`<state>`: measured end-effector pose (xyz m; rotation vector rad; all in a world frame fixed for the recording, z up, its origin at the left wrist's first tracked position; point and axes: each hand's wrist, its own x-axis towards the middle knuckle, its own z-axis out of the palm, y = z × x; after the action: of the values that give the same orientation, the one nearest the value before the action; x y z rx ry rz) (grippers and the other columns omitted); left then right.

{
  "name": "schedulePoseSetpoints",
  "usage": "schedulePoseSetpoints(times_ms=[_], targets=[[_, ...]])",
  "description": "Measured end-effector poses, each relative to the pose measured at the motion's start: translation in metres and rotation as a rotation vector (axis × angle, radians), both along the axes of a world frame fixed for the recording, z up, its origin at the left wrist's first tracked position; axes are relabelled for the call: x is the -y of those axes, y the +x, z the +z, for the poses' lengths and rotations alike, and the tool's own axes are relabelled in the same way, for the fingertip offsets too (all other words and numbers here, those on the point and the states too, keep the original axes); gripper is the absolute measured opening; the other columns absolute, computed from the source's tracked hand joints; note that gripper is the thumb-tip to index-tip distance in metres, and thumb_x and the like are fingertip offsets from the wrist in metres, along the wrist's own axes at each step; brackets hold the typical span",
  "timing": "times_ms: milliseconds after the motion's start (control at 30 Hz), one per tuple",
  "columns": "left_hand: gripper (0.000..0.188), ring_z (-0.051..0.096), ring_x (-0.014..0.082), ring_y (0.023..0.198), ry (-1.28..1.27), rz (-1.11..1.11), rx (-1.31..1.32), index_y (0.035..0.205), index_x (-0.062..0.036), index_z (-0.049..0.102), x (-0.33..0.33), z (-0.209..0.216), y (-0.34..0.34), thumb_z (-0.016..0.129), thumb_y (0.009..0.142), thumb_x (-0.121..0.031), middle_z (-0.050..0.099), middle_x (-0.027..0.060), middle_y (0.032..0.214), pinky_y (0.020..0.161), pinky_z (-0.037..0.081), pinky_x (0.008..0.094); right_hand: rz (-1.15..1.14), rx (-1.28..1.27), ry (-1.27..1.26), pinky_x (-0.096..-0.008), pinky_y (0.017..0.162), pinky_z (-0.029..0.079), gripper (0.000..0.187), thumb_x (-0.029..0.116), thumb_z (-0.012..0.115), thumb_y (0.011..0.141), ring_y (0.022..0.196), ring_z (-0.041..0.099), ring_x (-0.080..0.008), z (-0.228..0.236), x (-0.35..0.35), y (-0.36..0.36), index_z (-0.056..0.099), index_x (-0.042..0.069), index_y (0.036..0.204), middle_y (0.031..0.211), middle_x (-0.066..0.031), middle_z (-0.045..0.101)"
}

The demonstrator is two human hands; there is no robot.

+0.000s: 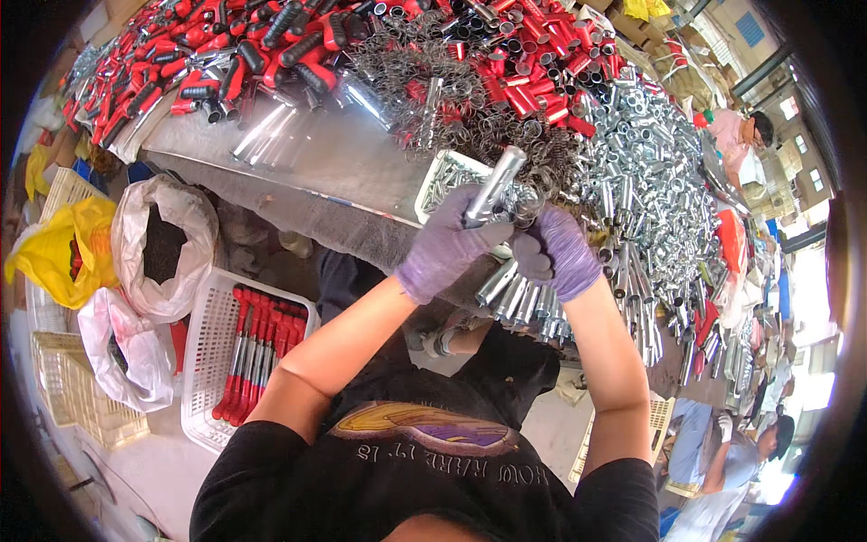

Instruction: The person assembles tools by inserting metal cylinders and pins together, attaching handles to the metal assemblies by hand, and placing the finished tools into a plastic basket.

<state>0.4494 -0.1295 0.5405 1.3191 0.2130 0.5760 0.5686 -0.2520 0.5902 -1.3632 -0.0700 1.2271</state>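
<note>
Both my hands wear purple work gloves with darker fingertips. My left hand [449, 237] is closed round a shiny silver metal tube [499, 181], tilted with its upper end away from me. Beside it, my right hand [569, 251] has its fingers curled together close to the tube's lower end. Dark wire coils show just above its fingertips; whether it pinches one, I cannot tell. Partly behind my left hand is a white tray [423, 200] of small metal parts. Several silver tubes [524, 298] lie below my hands at the table edge.
Red-and-black handles [298, 45], dark coil springs [406, 77], red tubes [533, 86] and silver tubes [655, 154] are heaped on the metal table [208, 135]. At left stand a white crate [203, 361] of red-handled tools and open sacks [163, 203]. Other people [736, 456] are at right.
</note>
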Motion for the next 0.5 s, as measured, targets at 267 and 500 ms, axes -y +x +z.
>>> schedulePoseSetpoints(times_ms=[267, 500], targets=[[0.028, 0.052, 0.0065, 0.075, -0.286, -0.129, 0.085, 0.103, -0.0027, 0.056, 0.005, -0.006, 0.001, 0.069, 0.081, -0.013, 0.057, -0.0005, 0.083, 0.068, 0.046, 0.0243, 0.028, -0.104, 0.12, -0.0277, 0.027, 0.029, 0.037, 0.036, 0.044, 0.092, 0.028, 0.038, -0.0155, -0.007, 0.005, -0.018, 0.051, 0.008, 0.069, 0.046, -0.0051, 0.045], [0.027, 0.054, 0.0064, 0.077, 0.047, 0.044, 0.011, 0.101, -0.005, 0.059, -0.003, 0.01, -0.012, 0.071, 0.079, -0.014, 0.06, -0.0001, 0.087, 0.069, 0.045, 0.0223, -0.335, 0.105, 0.034, -0.0261, 0.033, 0.035, 0.021, 0.027, 0.055, 0.088, 0.039, 0.049, -0.0163, 0.01, 0.008, -0.029, 0.054, 0.007, 0.082, 0.062, -0.0096, 0.06]])
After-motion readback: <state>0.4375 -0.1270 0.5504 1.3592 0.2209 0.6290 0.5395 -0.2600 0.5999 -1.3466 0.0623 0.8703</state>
